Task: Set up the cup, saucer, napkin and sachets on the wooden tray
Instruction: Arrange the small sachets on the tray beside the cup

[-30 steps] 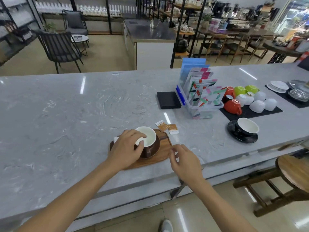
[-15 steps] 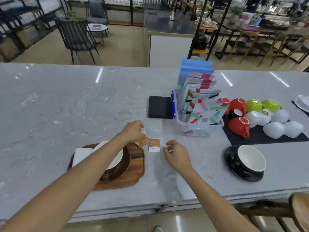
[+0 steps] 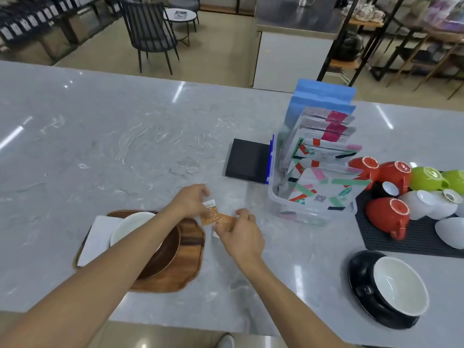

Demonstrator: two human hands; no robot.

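Note:
The wooden tray (image 3: 187,262) lies on the marble counter near its front edge. On it stands a brown cup with a white inside (image 3: 130,228) on a brown saucer (image 3: 168,249), both partly hidden by my left forearm. A white napkin (image 3: 98,237) lies on the tray's left side. Just right of the tray, my left hand (image 3: 190,200) pinches one orange and white sachet (image 3: 209,209). My right hand (image 3: 241,233) holds a second orange sachet (image 3: 226,219) right beside it. Both sachets are off the tray.
A black square pad (image 3: 247,160) and a clear box of colourful packets (image 3: 313,172) stand behind the hands. A black mat (image 3: 411,242) with red, green and white cups is at the right. A black cup on a black saucer (image 3: 391,287) sits near the front right edge.
My left hand left the cup and went to the sachets. Both hands have picked a sachet up off the counter. The camera has moved closer and lower.

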